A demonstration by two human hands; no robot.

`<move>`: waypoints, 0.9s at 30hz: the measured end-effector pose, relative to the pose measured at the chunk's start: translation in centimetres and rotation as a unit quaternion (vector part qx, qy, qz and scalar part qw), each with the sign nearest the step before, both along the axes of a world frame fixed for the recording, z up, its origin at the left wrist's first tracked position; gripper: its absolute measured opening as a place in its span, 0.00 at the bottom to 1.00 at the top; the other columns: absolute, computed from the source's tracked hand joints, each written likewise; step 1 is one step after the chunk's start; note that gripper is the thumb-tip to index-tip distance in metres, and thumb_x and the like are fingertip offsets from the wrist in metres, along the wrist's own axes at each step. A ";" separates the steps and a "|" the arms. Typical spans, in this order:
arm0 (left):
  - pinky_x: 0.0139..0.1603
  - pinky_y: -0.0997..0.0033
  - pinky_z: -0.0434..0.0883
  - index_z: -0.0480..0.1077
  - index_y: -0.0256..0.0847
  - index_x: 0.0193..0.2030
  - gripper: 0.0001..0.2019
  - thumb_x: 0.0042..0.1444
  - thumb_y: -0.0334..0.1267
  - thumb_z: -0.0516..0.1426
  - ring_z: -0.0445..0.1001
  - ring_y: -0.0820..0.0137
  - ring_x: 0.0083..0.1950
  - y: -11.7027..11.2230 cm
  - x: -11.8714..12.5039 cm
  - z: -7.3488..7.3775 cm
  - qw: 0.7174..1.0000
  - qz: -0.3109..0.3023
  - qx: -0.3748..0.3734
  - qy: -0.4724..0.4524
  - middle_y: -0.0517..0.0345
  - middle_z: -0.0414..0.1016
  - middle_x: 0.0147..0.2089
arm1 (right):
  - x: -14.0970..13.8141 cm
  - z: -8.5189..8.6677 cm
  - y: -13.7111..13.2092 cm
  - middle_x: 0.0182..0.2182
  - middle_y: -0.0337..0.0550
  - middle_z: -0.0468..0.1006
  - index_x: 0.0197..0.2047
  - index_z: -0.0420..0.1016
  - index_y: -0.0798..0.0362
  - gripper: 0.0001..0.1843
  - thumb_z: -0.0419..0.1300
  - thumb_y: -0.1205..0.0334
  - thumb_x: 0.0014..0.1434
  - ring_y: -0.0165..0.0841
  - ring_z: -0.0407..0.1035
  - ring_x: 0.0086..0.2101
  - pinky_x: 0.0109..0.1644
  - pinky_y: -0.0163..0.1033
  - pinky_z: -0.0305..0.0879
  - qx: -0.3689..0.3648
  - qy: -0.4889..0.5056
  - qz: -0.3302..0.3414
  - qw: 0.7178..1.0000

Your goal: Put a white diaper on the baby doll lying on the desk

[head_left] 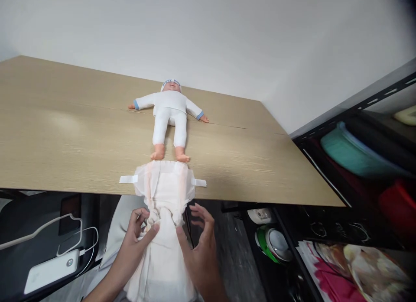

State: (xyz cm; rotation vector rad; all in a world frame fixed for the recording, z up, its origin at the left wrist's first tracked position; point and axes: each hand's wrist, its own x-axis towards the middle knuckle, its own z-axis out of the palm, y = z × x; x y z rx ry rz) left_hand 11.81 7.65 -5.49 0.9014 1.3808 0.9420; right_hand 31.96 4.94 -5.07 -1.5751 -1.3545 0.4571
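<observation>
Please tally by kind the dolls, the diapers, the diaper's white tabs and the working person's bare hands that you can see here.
Doll: 1
Diaper: 1
White tabs: 2 (left tab, right tab)
Bare hands: 2 (left hand, right hand)
Total: 6

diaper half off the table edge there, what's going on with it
A person has their left hand and right hand at either side of the gathered middle of an opened white diaper. The right hand's fingers are spread. The diaper's far end lies on the table, its white tabs sticking out sideways, while the near end extends off the edge. Beyond it, a doll in white clothes lies face up, feet toward the diaper, arms spread.
</observation>
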 end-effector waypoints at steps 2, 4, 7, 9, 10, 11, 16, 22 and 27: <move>0.51 0.64 0.76 0.65 0.52 0.52 0.31 0.55 0.66 0.73 0.80 0.58 0.55 -0.3 0.3 0.1 1.000 0.012 0.010 0.001 0.53 0.76 0.55 | 0.0 1.6 1.2 0.68 0.58 0.78 0.77 0.66 0.40 0.32 0.68 0.54 0.74 0.53 0.78 0.62 0.64 0.63 0.82 0.037 -0.061 0.034 0.997; 0.51 0.64 0.77 0.64 0.53 0.54 0.31 0.56 0.63 0.73 0.80 0.60 0.53 -0.5 0.7 0.2 1.000 0.022 0.022 0.003 0.55 0.73 0.55 | -0.3 3.4 3.5 0.72 0.56 0.76 0.79 0.67 0.41 0.31 0.66 0.55 0.77 0.53 0.71 0.71 0.75 0.66 0.74 0.059 -0.120 0.103 0.986; 0.54 0.62 0.78 0.63 0.53 0.55 0.31 0.57 0.60 0.74 0.80 0.61 0.53 -0.7 0.7 0.6 0.999 0.020 0.049 0.010 0.54 0.72 0.57 | -1.4 4.9 8.3 0.81 0.53 0.68 0.82 0.67 0.45 0.34 0.64 0.49 0.79 0.53 0.57 0.81 0.85 0.65 0.61 0.035 -0.208 0.196 0.958; 0.60 0.59 0.79 0.65 0.53 0.55 0.29 0.58 0.57 0.74 0.81 0.58 0.58 -0.8 0.0 1.3 0.996 0.004 0.091 0.026 0.53 0.74 0.58 | -2.1 4.6 11.3 0.84 0.55 0.61 0.85 0.64 0.50 0.39 0.62 0.42 0.80 0.53 0.52 0.84 0.87 0.65 0.53 -0.013 -0.257 0.228 0.939; 0.63 0.57 0.79 0.67 0.53 0.56 0.27 0.60 0.55 0.74 0.81 0.57 0.62 -0.8 -0.7 1.8 0.992 -0.016 0.115 0.039 0.52 0.75 0.59 | -2.3 4.2 12.5 0.85 0.56 0.59 0.86 0.63 0.52 0.41 0.61 0.41 0.80 0.53 0.50 0.84 0.88 0.65 0.50 -0.036 -0.275 0.239 0.931; 0.64 0.57 0.79 0.69 0.53 0.57 0.24 0.63 0.54 0.73 0.81 0.56 0.63 -0.6 -1.5 2.5 0.988 -0.044 0.135 0.053 0.51 0.77 0.59 | -2.5 3.7 13.5 0.86 0.57 0.57 0.86 0.62 0.53 0.42 0.60 0.40 0.81 0.52 0.49 0.85 0.89 0.65 0.47 -0.053 -0.289 0.246 0.924; 0.52 0.60 0.83 0.78 0.48 0.52 0.09 0.74 0.49 0.64 0.85 0.59 0.46 4.3 -6.1 5.9 0.941 -0.121 0.266 0.171 0.52 0.85 0.47 | -2.6 1.6 15.1 0.88 0.52 0.50 0.88 0.59 0.50 0.41 0.54 0.37 0.83 0.48 0.45 0.86 0.90 0.63 0.41 -0.058 -0.307 0.255 0.915; 0.74 0.43 0.74 0.76 0.41 0.72 0.22 0.74 0.35 0.58 0.78 0.47 0.71 20.7 -6.1 8.3 0.709 -0.209 0.501 0.450 0.37 0.80 0.72 | -2.5 1.8 15.0 0.87 0.53 0.51 0.87 0.60 0.51 0.40 0.55 0.39 0.83 0.50 0.46 0.86 0.90 0.63 0.42 -0.056 -0.310 0.250 0.916; 0.86 0.34 0.58 0.66 0.54 0.84 0.54 0.51 0.15 0.63 0.53 0.39 0.91 30.1 -1.3 8.5 0.546 -0.437 0.507 0.504 0.48 0.48 0.93 | -2.5 1.8 15.0 0.87 0.55 0.52 0.87 0.60 0.52 0.40 0.57 0.40 0.83 0.51 0.47 0.85 0.89 0.65 0.43 -0.054 -0.309 0.254 0.915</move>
